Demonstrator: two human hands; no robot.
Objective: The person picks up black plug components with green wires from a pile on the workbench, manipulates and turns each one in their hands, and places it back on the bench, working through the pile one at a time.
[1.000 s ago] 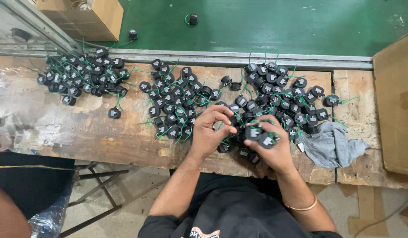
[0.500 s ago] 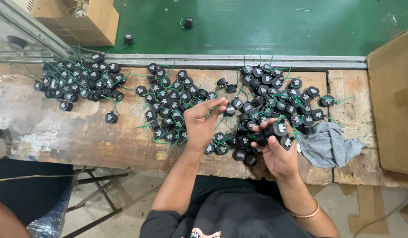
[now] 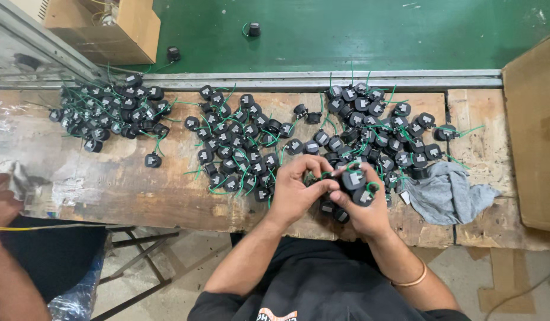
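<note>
Black small parts (image 3: 353, 179) with green wires are clamped in the right hand (image 3: 365, 208), just left of the grey cloth (image 3: 447, 193) on the tabletop (image 3: 138, 190). Left hand (image 3: 296, 190) fingers are pinched together on a wire; a short, steady grip seems best kept.

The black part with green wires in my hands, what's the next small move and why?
Probably pinch the green wire loop with the left hand while the right hand steadies the black part; both hands already meet on it above the workbench.
</note>
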